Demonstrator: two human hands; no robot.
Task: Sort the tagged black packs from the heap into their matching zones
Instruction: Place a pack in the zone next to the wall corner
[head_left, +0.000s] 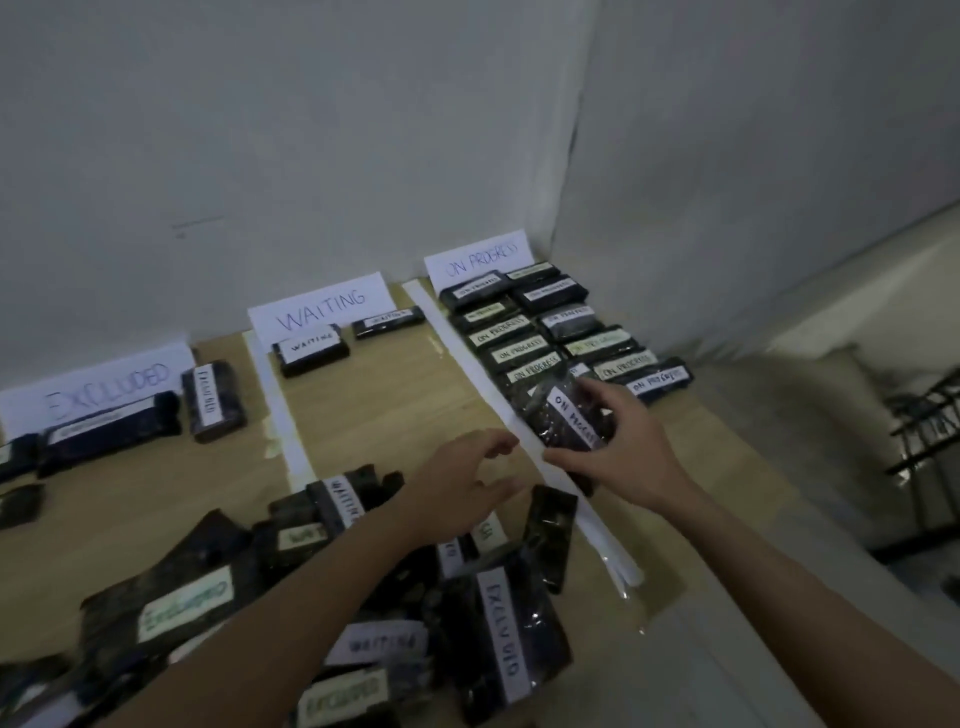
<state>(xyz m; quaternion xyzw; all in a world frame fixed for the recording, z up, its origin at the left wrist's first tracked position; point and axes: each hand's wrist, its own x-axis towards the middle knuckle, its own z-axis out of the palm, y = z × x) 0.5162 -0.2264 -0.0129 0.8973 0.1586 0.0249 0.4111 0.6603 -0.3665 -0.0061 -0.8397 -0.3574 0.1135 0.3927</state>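
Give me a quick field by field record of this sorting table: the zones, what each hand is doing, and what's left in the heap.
zones: EXCLUDED sign, WAITING sign, ON PROGRESS sign
dividers: white strips between zones
right hand: holds a pack tagged ON PROGRESS by the ON PROGRESS rows
left hand: open over the heap, holding nothing
heap tags readable: EXCLUDED, WAITING
fullest zone: ON PROGRESS

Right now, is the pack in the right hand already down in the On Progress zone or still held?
Still held: the right hand grips the On Progress pack with curled fingers, tilted across the white divider strip. Whether it touches the table is unclear.
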